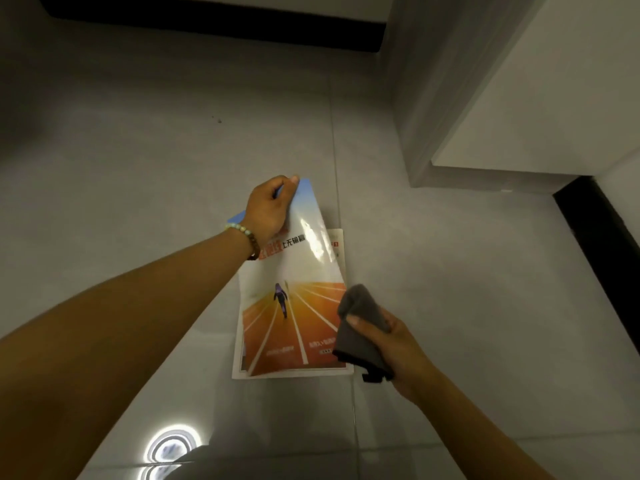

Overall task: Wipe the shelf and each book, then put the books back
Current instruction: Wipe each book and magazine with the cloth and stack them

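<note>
Above the tiled floor [138,150], your left hand [270,206] is gripping the running-track book [294,306] by its top edge, steadying it; your right hand [391,337] is clutching the grey cloth [360,323] against its cover for wiping.

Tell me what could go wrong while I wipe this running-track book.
The left hand grips only the top corner of the running-track book, and its glossy cover already bows, so pressure from the grey cloth in the right hand could crease it. The book may also slide on the second book beneath it.
</note>
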Demonstrator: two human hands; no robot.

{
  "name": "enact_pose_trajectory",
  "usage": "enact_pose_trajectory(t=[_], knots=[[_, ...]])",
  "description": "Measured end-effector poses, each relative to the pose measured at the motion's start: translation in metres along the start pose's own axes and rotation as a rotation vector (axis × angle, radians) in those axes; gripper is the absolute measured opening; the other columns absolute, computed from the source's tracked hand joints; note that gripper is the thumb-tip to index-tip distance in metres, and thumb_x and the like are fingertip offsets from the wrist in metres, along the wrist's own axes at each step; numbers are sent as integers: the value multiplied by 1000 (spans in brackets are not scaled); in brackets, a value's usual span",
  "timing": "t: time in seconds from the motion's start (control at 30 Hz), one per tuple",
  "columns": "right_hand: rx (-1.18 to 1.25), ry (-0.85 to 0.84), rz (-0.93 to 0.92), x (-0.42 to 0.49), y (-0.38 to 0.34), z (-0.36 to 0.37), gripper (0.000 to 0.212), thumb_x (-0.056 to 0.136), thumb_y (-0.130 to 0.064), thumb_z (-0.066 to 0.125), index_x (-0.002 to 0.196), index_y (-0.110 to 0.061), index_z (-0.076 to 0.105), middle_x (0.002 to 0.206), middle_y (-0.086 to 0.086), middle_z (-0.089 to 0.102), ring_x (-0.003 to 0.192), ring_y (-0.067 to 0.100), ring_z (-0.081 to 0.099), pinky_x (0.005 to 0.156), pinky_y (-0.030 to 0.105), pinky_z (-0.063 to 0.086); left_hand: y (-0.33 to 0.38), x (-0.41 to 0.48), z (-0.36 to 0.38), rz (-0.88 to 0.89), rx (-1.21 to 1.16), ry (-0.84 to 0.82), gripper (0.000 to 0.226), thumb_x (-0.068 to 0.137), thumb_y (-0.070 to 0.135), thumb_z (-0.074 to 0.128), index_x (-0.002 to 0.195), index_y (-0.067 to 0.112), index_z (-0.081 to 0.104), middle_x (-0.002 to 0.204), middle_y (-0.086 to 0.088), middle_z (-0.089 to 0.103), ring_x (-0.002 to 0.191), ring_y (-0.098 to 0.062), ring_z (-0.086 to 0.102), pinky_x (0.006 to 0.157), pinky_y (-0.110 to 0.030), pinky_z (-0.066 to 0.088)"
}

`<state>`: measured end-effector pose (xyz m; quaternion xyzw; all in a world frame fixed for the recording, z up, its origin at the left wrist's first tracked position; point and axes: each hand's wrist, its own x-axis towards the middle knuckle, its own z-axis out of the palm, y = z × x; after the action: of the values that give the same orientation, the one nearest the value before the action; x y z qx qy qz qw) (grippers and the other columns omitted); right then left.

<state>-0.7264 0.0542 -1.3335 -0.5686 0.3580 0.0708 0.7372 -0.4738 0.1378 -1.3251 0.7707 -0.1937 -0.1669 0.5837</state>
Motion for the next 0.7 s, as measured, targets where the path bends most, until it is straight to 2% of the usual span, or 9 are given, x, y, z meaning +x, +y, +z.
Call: enact_pose_trajectory(t=[0.1, 0.17, 0.2, 0.23, 0.3, 0.4, 0.53, 0.63, 0.7], knots=[[39, 27, -5, -2, 14, -4, 32, 86, -26, 63, 117, -16, 59, 106, 9, 70, 87, 23, 71, 66, 33, 58, -6, 0, 1, -56, -4, 1, 34, 99, 37, 44, 71, 17, 48, 67, -5, 43, 56, -10, 47, 52, -17, 42], [42, 105, -29, 3, 10, -2, 25, 87, -23, 63, 111, -14, 62, 99, 10, 71, 76, 20, 71, 55, 26, 55, -10, -2, 10, -134, 174, -21, 29, 97, 43, 44, 114, 22, 55, 113, -8, 57, 107, -19, 57, 88, -29, 46], [42, 146, -37, 7, 6, -2, 24, 86, -23, 65, 108, -14, 63, 97, 10, 71, 75, 20, 71, 55, 26, 56, -10, -6, 15, -227, 340, -54, 57, 95, 49, 44, 141, 18, 35, 145, -13, 37, 135, -29, 35, 108, -39, 32], [28, 176, -49, 13, 2, -1, 25, 84, -25, 67, 107, -15, 64, 97, 11, 71, 77, 22, 71, 59, 31, 58, -8, -15, 22, -355, 449, -124, 80, 92, 56, 43, 150, 13, 10, 157, -14, 10, 144, -32, 9, 117, -45, 15], [-55, 198, -102, 21, -9, -1, 27, 82, -28, 70, 106, -16, 65, 98, 13, 71, 83, 31, 70, 71, 48, 59, 4, -35, 36, -647, 363, -379, 93, 88, 64, 41, 151, 11, -1, 158, -15, -3, 145, -36, 0, 116, -53, 6], [-160, 152, -202, 27, -23, 5, 24, 84, -28, 69, 106, -18, 64, 102, 10, 70, 89, 29, 68, 78, 46, 58, 22, -45, 41, -944, -84, -540, 73, 96, 50, 40, 147, 1, 23, 148, -27, 30, 134, -43, 32, 111, -60, 21], [-81, 74, -162, 28, -24, 28, 24, 82, -22, 71, 104, -26, 62, 104, 7, 68, 93, 26, 67, 76, 37, 59, 31, -39, 31, -936, -62, -340, 32, 100, 8, 30, 125, -4, 45, 125, -23, 52, 108, -39, 55, 105, -46, 35], [27, 56, -101, 26, -18, 42, 30, 82, -23, 71, 110, -29, 60, 110, 7, 66, 97, 28, 66, 80, 44, 58, 28, -34, 18, -823, -99, -219, 24, 100, 7, 30, 91, 1, 52, 85, -15, 58, 76, -29, 57, 91, -49, 46], [75, 44, -79, 23, -18, 43, 32, 84, -24, 69, 113, -29, 58, 112, 7, 66, 99, 28, 65, 81, 45, 58, 30, -30, 8, -765, -119, -190, 24, 100, 4, 32, 83, 2, 49, 80, -16, 56, 72, -29, 57, 87, -53, 48]])
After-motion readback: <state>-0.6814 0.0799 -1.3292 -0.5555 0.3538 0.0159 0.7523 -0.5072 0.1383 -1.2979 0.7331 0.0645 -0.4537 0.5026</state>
